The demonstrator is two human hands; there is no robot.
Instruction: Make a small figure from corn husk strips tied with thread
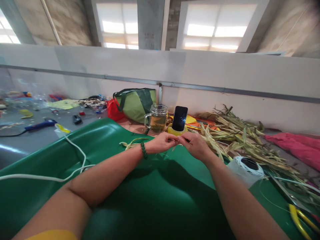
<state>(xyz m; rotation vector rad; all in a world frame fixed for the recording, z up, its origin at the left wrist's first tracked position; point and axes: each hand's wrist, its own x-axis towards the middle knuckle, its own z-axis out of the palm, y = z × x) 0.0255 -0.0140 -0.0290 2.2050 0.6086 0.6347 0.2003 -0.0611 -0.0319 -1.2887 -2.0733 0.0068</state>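
Observation:
My left hand (162, 142) and my right hand (196, 145) meet fingertip to fingertip over the far part of a green sheet (140, 200). Both are closed in a pinch on something small and thin that I cannot make out. A green bead bracelet (143, 150) sits on my left wrist. A pale dried leaf strip (132, 142) lies on the sheet just left of my left hand. A pile of dried leaves and stalks (240, 136) spreads to the right of my right hand.
Behind the hands stand a glass mug of tea (158, 118) and a phone in a yellow stand (179, 120). A green bag (136, 103) lies further back. A white thread spool (246, 170) and yellow-handled scissors (300, 216) are at right; a white cable (75, 150) at left.

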